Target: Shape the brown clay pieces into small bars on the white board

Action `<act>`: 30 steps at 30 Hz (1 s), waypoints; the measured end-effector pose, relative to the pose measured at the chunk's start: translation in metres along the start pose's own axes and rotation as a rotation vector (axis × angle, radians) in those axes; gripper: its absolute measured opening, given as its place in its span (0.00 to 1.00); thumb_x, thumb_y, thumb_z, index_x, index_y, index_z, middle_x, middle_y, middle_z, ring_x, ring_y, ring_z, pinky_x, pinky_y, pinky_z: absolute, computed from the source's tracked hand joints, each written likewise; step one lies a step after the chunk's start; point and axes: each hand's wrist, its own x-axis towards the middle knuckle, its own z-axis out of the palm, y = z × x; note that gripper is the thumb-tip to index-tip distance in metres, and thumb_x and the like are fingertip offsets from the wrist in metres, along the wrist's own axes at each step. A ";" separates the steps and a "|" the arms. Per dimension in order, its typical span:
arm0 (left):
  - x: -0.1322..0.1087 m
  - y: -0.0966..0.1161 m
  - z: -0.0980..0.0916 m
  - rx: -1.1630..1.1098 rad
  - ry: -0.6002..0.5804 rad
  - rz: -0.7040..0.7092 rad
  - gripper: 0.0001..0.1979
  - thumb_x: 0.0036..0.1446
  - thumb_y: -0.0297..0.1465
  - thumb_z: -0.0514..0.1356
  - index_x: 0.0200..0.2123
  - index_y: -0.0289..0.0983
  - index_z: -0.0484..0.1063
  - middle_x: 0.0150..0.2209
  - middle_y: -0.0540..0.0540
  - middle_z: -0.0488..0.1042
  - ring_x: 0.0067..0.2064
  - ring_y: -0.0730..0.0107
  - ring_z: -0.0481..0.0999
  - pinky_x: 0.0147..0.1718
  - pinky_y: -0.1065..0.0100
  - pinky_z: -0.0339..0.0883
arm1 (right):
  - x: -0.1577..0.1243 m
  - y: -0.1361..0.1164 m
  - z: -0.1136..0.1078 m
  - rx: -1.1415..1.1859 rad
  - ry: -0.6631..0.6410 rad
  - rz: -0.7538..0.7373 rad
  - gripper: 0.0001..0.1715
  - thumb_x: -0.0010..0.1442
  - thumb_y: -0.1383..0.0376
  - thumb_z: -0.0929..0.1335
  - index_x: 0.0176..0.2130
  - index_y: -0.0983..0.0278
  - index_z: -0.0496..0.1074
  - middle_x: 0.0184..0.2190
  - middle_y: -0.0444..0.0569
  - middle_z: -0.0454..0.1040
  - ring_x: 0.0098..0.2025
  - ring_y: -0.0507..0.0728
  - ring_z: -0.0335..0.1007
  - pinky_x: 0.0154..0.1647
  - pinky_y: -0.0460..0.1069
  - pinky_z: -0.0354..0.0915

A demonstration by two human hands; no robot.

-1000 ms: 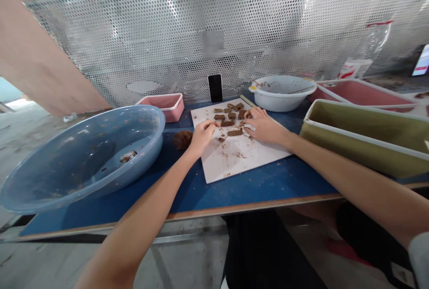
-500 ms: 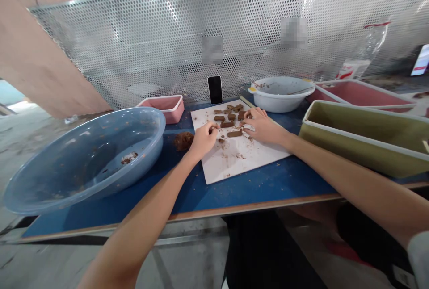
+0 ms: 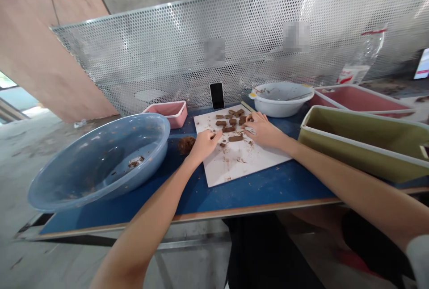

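Note:
On a white board [image 3: 231,170] lie several small brown clay-like blocks [image 3: 235,138], the nearest a longer flat strip. My left hand [image 3: 206,144] is at the board's left edge, its fingers curled together, fingertips close to the left end of a brown block [image 3: 229,129]. Whether a bit of clay is in that pinch is hidden. My right hand [image 3: 263,131] rests over the board's right side, fingers bent and apart, tips beside the blocks. A rough brown lump [image 3: 186,145] sits left of the board. Crumbs and smears mark the board.
A large blue basin [image 3: 100,159] stands at left, a small pink tub [image 3: 177,117] behind it. At right are a white basin [image 3: 281,108], a pink tray [image 3: 355,94] and a green planter box [image 3: 355,146]. A phone [image 3: 217,95] leans against the perforated metal screen [image 3: 161,56].
The camera view has shifted slightly, so the scene sits lower and the left-side things farther right. My left fingers have moved a little toward the block; my right hand stays nearly in place.

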 end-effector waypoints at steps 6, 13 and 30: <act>0.002 0.000 -0.002 0.028 0.009 0.030 0.28 0.66 0.29 0.62 0.16 0.40 0.52 0.24 0.49 0.61 0.28 0.67 0.63 0.36 0.62 0.57 | -0.001 0.007 0.005 0.036 -0.007 -0.007 0.18 0.73 0.56 0.68 0.49 0.60 0.85 0.53 0.60 0.73 0.61 0.70 0.70 0.71 0.72 0.64; 0.002 0.004 -0.007 0.077 0.005 0.027 0.26 0.65 0.33 0.61 0.18 0.41 0.52 0.26 0.49 0.60 0.32 0.65 0.67 0.37 0.62 0.62 | 0.002 0.003 0.005 0.065 0.029 -0.040 0.18 0.74 0.55 0.67 0.51 0.57 0.85 0.54 0.59 0.74 0.61 0.70 0.71 0.70 0.73 0.66; 0.004 -0.006 -0.013 0.022 -0.197 0.044 0.12 0.67 0.27 0.66 0.28 0.38 0.75 0.35 0.45 0.76 0.39 0.60 0.77 0.45 0.63 0.69 | 0.003 0.008 0.003 0.070 0.027 0.019 0.17 0.75 0.55 0.67 0.50 0.58 0.84 0.55 0.60 0.74 0.64 0.72 0.69 0.66 0.74 0.68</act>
